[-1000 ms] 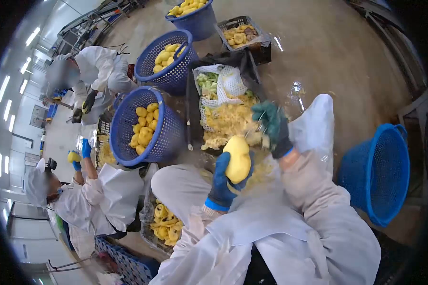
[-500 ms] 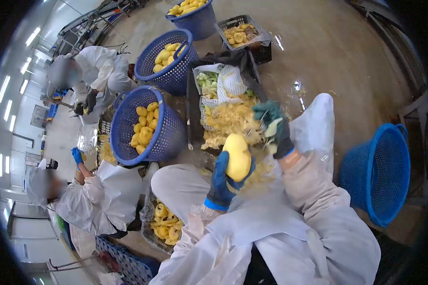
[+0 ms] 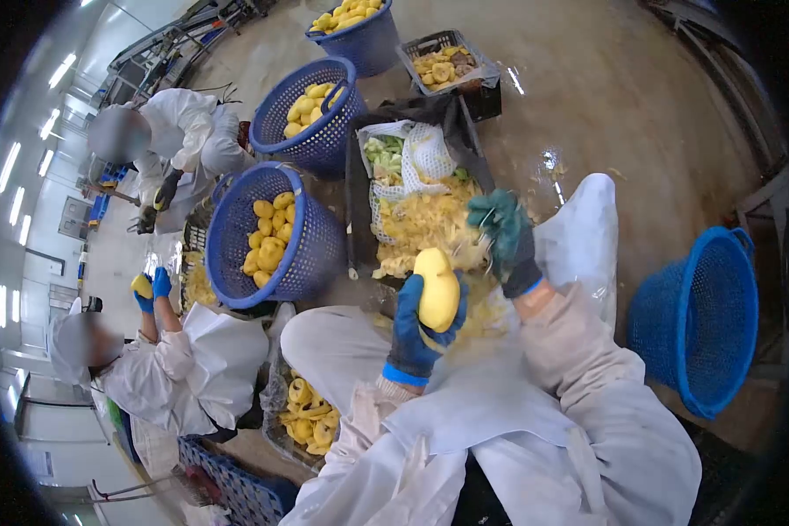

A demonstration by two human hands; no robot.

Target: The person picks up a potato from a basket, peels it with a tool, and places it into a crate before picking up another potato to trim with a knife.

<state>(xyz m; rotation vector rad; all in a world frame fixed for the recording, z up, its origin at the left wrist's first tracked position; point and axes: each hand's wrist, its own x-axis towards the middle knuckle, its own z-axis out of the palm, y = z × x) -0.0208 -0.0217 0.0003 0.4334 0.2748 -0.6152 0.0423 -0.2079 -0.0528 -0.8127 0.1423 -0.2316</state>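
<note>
In the head view, my left hand point(image 3: 419, 331), in a blue glove, is wrapped round the lower part of a peeled yellow mango point(image 3: 439, 296), which stands upright with a small knob at its top. My right hand point(image 3: 505, 237), in a dark green glove, is closed to the right of the mango, apart from it. A thin peeler point(image 3: 484, 241) shows at its fingers, mostly hidden and blurred. Beneath and beyond both hands is a heap of yellow peelings point(image 3: 430, 219) in a black-lined crate point(image 3: 359, 193), with white foam netting point(image 3: 427, 153) and green peelings point(image 3: 384, 158).
Blue baskets of yellow fruit stand left point(image 3: 316, 254), farther back point(image 3: 263, 131) and at the top point(image 3: 368, 48). A bright blue basket point(image 3: 657, 320) is at my right. Crates of scraps stand behind point(image 3: 482, 101) and by my left leg point(image 3: 311, 416). Two co-workers point(image 3: 184, 368) sit at left.
The mango has turned a little in my left hand, so its knob shows more. The pale strip at my right hand no longer shows. A co-worker's gloved hands have risen with a yellow fruit.
</note>
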